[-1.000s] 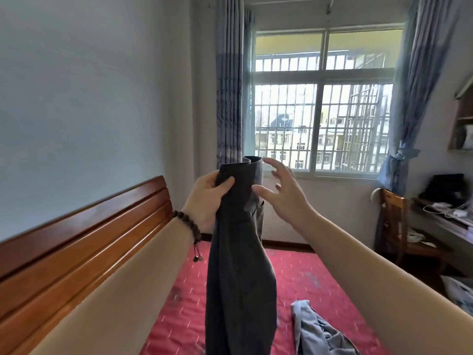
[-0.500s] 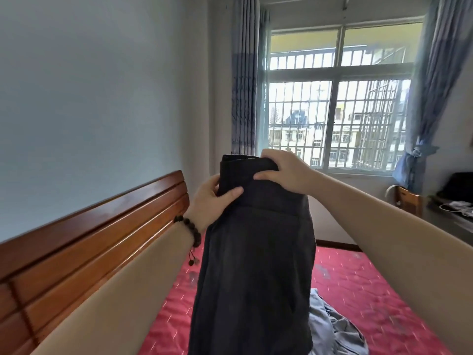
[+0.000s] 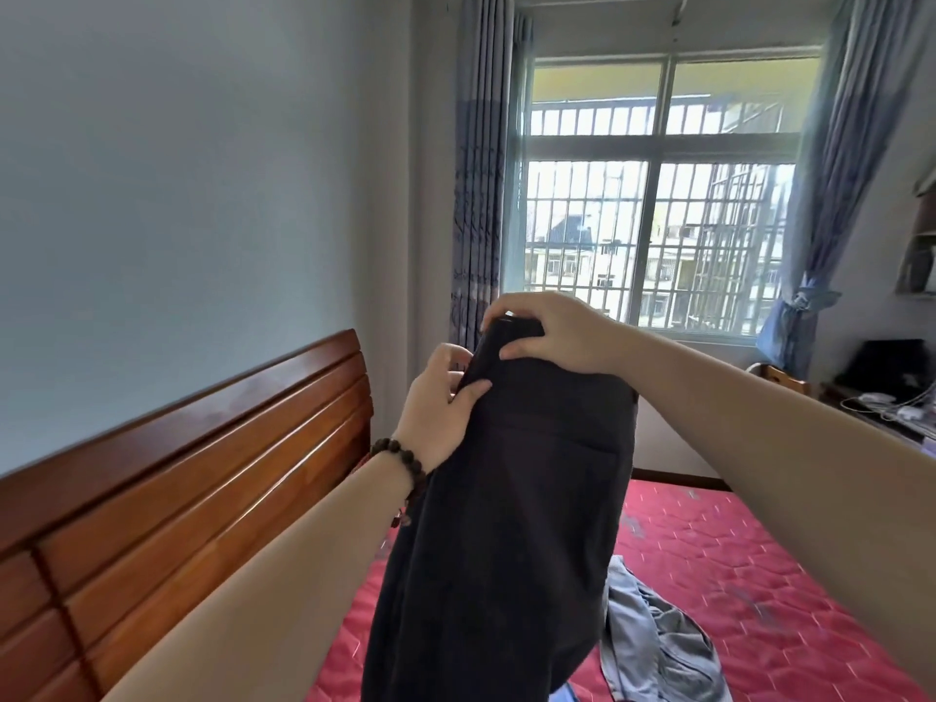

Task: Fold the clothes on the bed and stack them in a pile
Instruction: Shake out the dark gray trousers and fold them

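Since the earlier frames, the right hand (image 3: 552, 334) has come off open air and closed onto the top of the dark trousers (image 3: 506, 524), and the cloth has spread wider across the centre of the frame.

I see the trousers held up in mid-air, centre frame, hanging straight down with their long axis vertical and the lower end running out of the bottom edge. Both hands are close together at the top edge: the right hand grips the highest fold from above, and the left hand (image 3: 438, 405), just below and to its left, pinches the side edge between thumb and fingers. I judge the right hand to be the nearer to the waistband's corner, so the coming move turns on drawing the hands apart along that top edge.

Counted: one dark garment in hand, one grey garment (image 3: 653, 640) lying crumpled at lower right on the red mattress (image 3: 759, 575), and two hands. A wooden headboard (image 3: 177, 499) fills the lower left; a barred window (image 3: 658, 205) sits upper right.
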`<state>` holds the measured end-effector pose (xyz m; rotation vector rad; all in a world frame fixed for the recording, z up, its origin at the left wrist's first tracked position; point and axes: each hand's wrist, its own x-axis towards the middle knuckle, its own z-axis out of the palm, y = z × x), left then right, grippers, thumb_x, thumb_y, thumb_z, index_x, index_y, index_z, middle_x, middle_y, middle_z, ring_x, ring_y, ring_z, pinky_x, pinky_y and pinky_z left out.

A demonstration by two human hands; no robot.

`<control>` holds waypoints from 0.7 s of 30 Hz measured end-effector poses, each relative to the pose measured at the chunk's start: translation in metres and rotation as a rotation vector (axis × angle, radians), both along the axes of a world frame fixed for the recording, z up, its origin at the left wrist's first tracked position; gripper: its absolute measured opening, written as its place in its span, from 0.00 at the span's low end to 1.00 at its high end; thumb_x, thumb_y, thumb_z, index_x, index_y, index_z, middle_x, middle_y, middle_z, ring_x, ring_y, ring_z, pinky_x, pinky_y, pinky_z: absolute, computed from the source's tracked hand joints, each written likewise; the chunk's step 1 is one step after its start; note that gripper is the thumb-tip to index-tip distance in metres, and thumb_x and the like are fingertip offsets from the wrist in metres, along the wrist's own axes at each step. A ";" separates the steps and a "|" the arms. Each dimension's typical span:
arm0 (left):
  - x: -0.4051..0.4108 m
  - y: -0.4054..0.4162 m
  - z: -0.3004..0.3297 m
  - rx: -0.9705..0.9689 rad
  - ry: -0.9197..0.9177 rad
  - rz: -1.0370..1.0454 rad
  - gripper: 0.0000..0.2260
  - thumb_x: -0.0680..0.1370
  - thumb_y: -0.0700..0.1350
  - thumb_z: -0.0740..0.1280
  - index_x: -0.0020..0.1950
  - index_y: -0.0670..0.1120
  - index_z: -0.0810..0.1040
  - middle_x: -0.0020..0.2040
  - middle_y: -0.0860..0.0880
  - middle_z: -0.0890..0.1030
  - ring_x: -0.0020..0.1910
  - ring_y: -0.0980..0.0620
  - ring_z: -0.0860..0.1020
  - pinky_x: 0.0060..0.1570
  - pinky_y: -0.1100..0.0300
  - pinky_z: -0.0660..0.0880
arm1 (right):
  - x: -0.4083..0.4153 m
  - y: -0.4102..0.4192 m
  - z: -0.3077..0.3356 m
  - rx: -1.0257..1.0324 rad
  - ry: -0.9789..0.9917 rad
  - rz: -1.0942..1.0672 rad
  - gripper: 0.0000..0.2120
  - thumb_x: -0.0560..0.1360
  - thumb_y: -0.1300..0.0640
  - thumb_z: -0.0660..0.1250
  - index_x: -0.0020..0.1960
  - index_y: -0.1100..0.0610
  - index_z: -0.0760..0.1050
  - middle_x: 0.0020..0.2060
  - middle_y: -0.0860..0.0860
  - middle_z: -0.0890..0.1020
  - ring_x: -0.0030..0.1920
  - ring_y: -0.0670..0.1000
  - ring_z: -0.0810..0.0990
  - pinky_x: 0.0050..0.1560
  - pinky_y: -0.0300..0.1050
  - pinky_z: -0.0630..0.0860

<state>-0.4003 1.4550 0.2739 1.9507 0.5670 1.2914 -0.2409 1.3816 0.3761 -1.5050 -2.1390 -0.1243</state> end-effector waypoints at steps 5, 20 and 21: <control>-0.043 0.005 -0.028 0.111 -0.047 0.104 0.13 0.77 0.48 0.68 0.48 0.64 0.66 0.45 0.59 0.78 0.43 0.69 0.77 0.37 0.77 0.72 | -0.045 0.013 -0.008 -0.021 -0.018 -0.014 0.05 0.72 0.61 0.71 0.47 0.54 0.77 0.42 0.43 0.79 0.46 0.42 0.77 0.52 0.42 0.71; -0.172 0.049 -0.050 0.018 -0.007 0.108 0.07 0.75 0.51 0.70 0.41 0.50 0.84 0.36 0.57 0.83 0.37 0.64 0.79 0.36 0.75 0.72 | -0.115 0.029 0.014 0.055 0.153 -0.102 0.12 0.70 0.59 0.74 0.50 0.46 0.78 0.44 0.37 0.79 0.47 0.41 0.78 0.54 0.42 0.71; -0.180 0.050 -0.053 -0.001 0.073 0.057 0.07 0.75 0.52 0.70 0.41 0.52 0.83 0.37 0.59 0.83 0.37 0.64 0.80 0.36 0.75 0.72 | -0.121 0.032 0.012 0.041 0.138 -0.109 0.12 0.71 0.59 0.74 0.49 0.46 0.77 0.44 0.40 0.79 0.47 0.44 0.78 0.54 0.43 0.71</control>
